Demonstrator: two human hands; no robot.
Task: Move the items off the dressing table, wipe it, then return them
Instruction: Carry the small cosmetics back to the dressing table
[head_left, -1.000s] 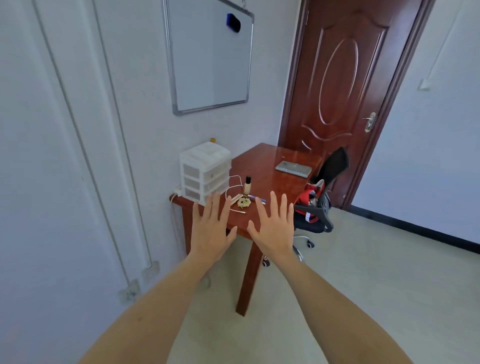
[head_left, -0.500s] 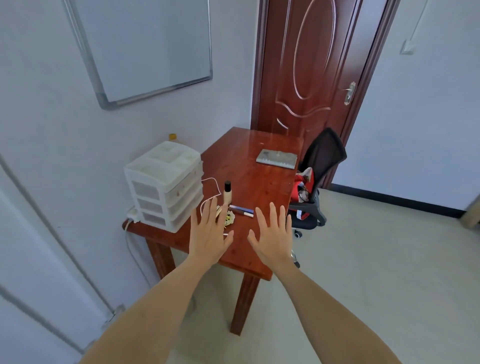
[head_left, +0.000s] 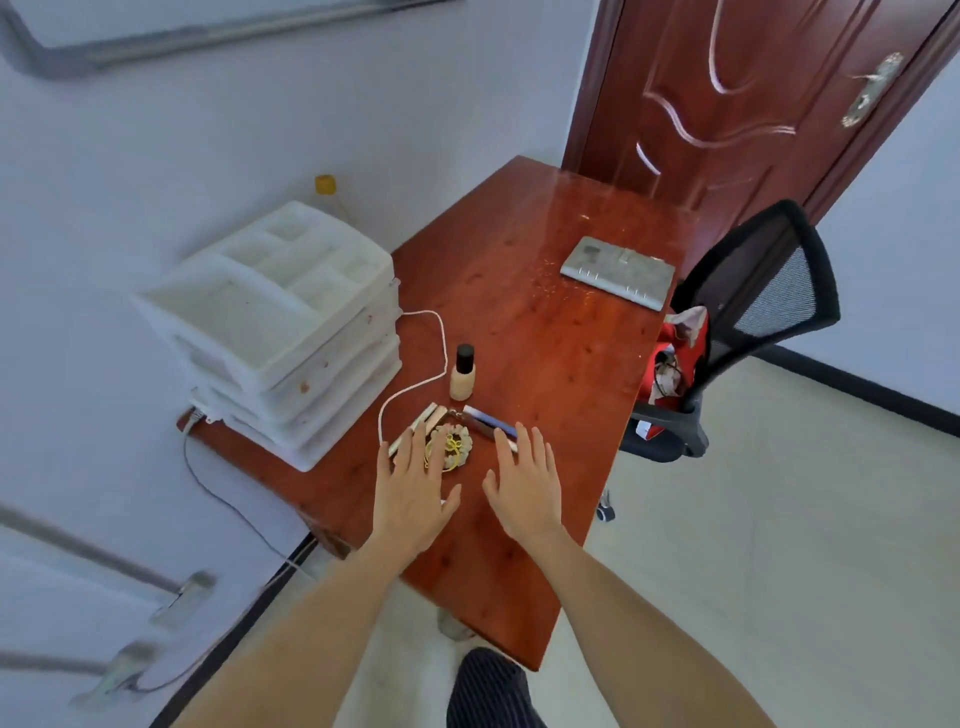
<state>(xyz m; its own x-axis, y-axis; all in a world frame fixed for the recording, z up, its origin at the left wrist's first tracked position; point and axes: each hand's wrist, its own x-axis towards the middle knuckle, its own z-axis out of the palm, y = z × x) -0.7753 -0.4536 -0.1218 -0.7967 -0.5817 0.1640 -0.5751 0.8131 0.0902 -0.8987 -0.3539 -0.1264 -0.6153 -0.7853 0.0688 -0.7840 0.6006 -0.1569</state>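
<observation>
The red-brown dressing table (head_left: 545, 364) stands against the wall. On it are a white drawer organiser (head_left: 280, 322), a small beige bottle with a black cap (head_left: 463, 374), a round hair ornament with gold trim (head_left: 456, 446), pale sticks (head_left: 425, 423), a blue-and-white pen (head_left: 491, 420), a white cable (head_left: 415, 374) and a grey flat device (head_left: 618, 272). My left hand (head_left: 413, 493) hovers flat with straight fingers over the ornament. My right hand (head_left: 524, 483) is held flat beside it, fingertips near the pen. Neither hand holds anything.
A black mesh office chair (head_left: 748, 322) with a red bag (head_left: 675, 358) on its seat stands at the table's right side. A dark wooden door (head_left: 727, 104) is behind. A grey cord (head_left: 223, 499) hangs off the table's left edge toward the wall.
I have come closer to the table and now look down on it. Both hands, still flat, have moved over the near end by the small items.
</observation>
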